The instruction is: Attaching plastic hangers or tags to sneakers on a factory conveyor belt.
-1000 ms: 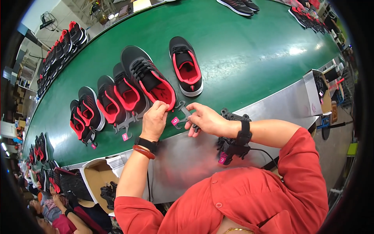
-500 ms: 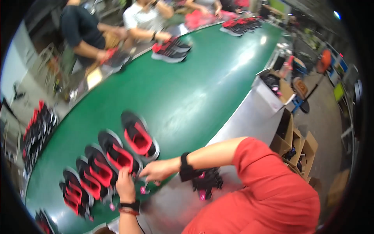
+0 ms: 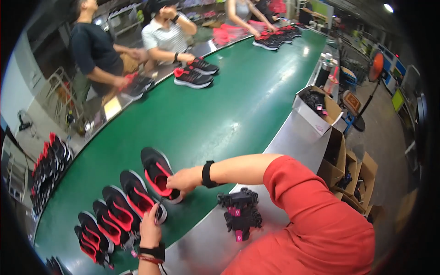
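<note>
Your left hand (image 3: 150, 229) is bent nearly closed at the heel of a black shoe (image 3: 133, 182); its grip is unclear. Your right hand (image 3: 184, 179) curls over the heel of the end shoe (image 3: 154, 159); whether it grips cannot be told. Both have black uppers, bright red linings and pale soles, toes pointing away, on the green bench (image 3: 201, 119).

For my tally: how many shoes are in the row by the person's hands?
6: first shoe at the right hand, second shoe at the left hand, third, fourth, fifth and sixth leftward, overlapping; none seems hidden.
</note>
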Tool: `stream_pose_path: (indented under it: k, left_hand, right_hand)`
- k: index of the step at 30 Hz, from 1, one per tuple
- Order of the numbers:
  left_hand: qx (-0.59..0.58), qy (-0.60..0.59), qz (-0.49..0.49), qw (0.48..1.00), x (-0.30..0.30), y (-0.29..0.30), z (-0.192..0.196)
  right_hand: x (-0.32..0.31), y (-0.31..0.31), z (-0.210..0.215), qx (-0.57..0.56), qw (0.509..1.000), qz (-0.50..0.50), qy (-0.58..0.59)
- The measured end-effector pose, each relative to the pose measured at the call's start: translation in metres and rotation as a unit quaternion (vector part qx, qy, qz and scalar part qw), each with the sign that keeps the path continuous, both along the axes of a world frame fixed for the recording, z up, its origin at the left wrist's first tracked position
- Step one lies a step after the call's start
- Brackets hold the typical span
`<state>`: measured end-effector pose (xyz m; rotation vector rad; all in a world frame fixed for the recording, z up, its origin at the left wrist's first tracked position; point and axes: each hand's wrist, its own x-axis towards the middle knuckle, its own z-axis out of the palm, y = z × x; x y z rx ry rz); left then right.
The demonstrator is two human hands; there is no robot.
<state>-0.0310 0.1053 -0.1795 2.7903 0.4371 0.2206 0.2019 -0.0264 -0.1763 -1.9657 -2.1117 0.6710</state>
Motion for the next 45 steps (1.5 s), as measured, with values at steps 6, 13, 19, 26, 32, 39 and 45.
stream_pose_path:
  k: [6,13,19,26,32,39,45]
  left_hand:
    - [-0.113,0.009,-0.001,0.994,0.014,0.010,-0.002]
    - [-0.164,0.094,0.082,0.978,0.001,0.015,0.013]
    - [-0.155,0.098,0.070,0.981,-0.004,0.012,0.018]
    - [-0.170,-0.065,0.033,0.983,-0.012,0.014,0.004]
    - [-0.069,0.004,0.056,0.996,-0.004,-0.007,-0.019]
    - [-0.053,0.049,0.096,0.993,-0.006,-0.015,-0.019]
    - [0.010,0.034,0.135,0.990,-0.018,-0.044,-0.011]
  right_hand:
    - [0.003,0.002,-0.003,0.178,0.980,-0.029,-0.079]
    - [-0.008,0.026,0.009,0.224,0.953,0.048,-0.197]
    - [-0.022,0.034,0.013,0.205,0.949,0.040,-0.236]
    - [-0.025,0.041,0.010,0.203,0.960,-0.006,-0.192]
    - [-0.045,0.009,0.044,0.173,0.983,-0.058,-0.004]
    - [-0.143,-0.111,0.220,0.109,0.671,0.143,0.719]
    - [-0.127,-0.164,0.215,0.118,0.617,0.216,0.747]
